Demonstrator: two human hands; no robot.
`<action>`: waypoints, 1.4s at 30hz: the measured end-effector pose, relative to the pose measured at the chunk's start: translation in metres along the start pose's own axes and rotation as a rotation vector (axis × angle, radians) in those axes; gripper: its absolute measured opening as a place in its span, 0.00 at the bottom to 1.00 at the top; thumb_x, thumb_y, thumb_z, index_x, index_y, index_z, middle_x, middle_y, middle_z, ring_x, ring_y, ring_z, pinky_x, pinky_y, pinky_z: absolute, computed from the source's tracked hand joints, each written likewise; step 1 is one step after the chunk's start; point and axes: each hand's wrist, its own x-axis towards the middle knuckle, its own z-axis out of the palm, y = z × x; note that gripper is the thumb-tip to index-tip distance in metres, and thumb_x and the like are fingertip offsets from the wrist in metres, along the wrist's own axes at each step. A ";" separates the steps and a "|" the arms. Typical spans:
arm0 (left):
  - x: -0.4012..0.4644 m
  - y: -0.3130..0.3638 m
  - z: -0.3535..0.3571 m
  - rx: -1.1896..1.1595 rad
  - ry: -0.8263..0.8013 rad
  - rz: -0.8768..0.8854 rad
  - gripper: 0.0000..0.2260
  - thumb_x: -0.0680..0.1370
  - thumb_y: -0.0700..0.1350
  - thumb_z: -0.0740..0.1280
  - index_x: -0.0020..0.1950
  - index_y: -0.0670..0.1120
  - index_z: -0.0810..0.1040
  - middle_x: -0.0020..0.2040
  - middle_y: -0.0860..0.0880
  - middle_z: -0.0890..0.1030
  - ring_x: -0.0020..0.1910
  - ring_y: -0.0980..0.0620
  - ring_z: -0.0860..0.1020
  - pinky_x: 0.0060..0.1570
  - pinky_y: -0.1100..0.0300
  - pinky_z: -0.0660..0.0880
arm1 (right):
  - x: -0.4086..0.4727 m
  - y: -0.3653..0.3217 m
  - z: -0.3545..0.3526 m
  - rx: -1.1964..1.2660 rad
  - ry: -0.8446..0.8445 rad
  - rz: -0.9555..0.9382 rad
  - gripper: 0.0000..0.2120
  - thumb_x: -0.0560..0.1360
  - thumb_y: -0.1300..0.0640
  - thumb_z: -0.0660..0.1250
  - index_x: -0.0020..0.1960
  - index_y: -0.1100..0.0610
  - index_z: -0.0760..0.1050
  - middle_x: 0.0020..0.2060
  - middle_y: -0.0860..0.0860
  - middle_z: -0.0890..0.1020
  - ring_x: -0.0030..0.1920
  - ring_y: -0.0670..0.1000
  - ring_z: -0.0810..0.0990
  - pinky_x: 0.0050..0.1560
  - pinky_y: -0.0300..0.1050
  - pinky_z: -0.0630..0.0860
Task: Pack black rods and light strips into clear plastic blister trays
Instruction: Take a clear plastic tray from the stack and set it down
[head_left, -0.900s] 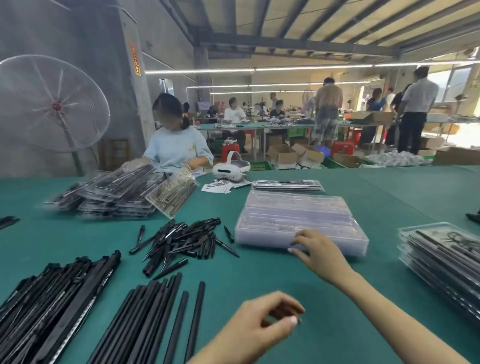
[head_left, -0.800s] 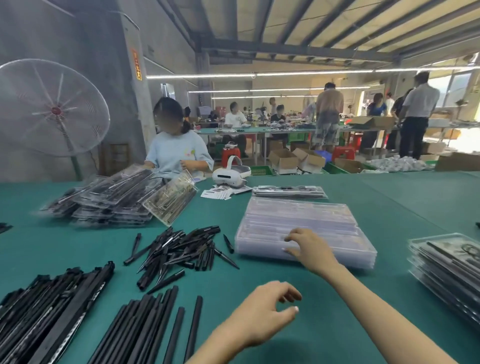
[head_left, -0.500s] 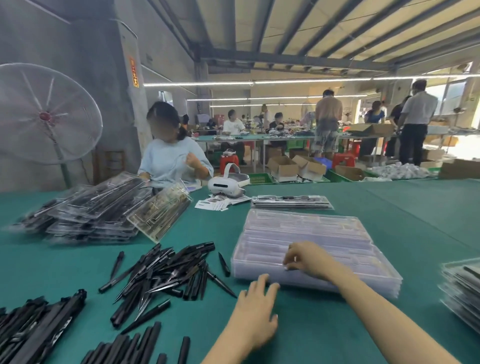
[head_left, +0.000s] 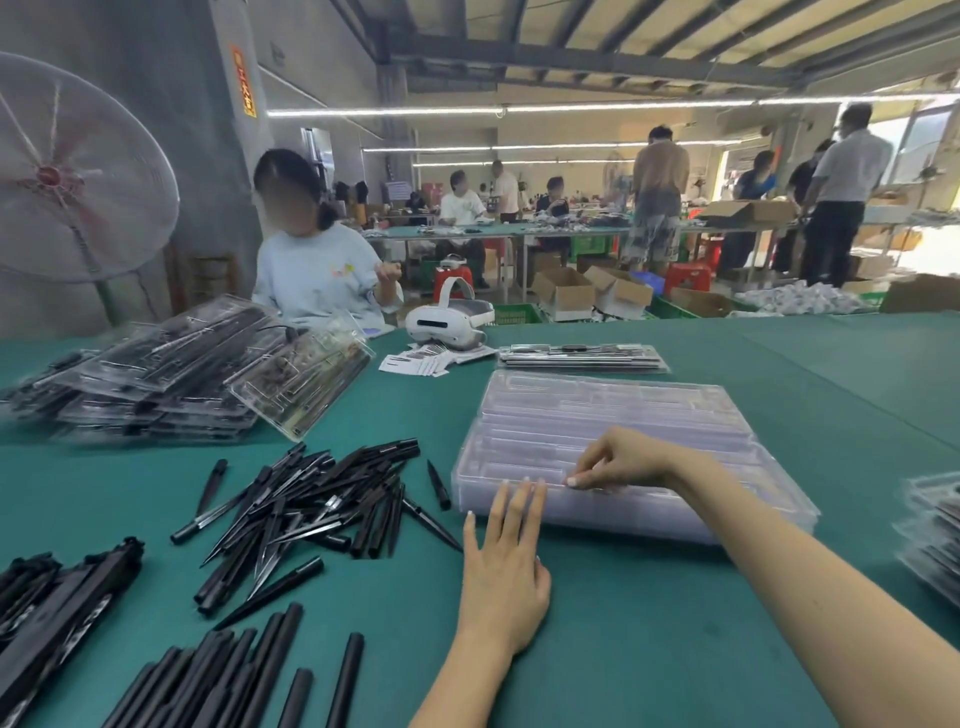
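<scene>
A stack of clear plastic blister trays (head_left: 613, 415) lies on the green table (head_left: 649, 623) in front of me. My right hand (head_left: 621, 462) sits on the stack's near edge, its fingertips pinching the rim of the top tray. My left hand (head_left: 506, 566) lies flat with straight fingers on the table, its fingertips touching the stack's front edge. To the left lies a heap of black pointed spikes (head_left: 317, 499). Black rods (head_left: 228, 680) lie in a row at the bottom left, with black light strips (head_left: 57, 597) beside them at the far left.
Filled trays are piled at the back left (head_left: 156, 369), behind the clear stack (head_left: 582, 357) and at the right edge (head_left: 935, 530). A white headset (head_left: 447, 322) and paper slips (head_left: 431, 361) lie at the back. A person sits across the table; a large fan (head_left: 67, 171) stands at the left.
My left hand opened from a curled pose, moved forward and laid itself flat against the stack's front edge. My right hand stayed on the stack's near edge. The view moved closer to the trays.
</scene>
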 end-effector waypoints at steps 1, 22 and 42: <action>-0.001 0.000 0.000 -0.010 0.005 -0.004 0.40 0.57 0.46 0.77 0.69 0.47 0.74 0.67 0.51 0.76 0.65 0.49 0.75 0.53 0.46 0.78 | 0.000 0.001 0.001 -0.009 0.012 -0.009 0.06 0.68 0.48 0.76 0.42 0.49 0.85 0.36 0.49 0.84 0.38 0.50 0.78 0.41 0.41 0.76; 0.000 0.000 -0.004 -0.103 0.065 0.016 0.38 0.55 0.36 0.75 0.66 0.45 0.77 0.62 0.50 0.79 0.64 0.47 0.76 0.57 0.46 0.76 | 0.009 -0.004 -0.006 0.173 -0.081 0.155 0.06 0.71 0.57 0.75 0.35 0.54 0.84 0.29 0.50 0.78 0.30 0.46 0.74 0.34 0.35 0.74; 0.007 0.008 -0.008 0.029 -0.029 0.012 0.39 0.58 0.43 0.72 0.70 0.42 0.72 0.70 0.47 0.71 0.69 0.48 0.70 0.69 0.51 0.66 | -0.011 -0.001 0.034 -0.628 0.372 -0.253 0.10 0.80 0.55 0.60 0.53 0.53 0.80 0.51 0.50 0.81 0.50 0.54 0.78 0.47 0.48 0.73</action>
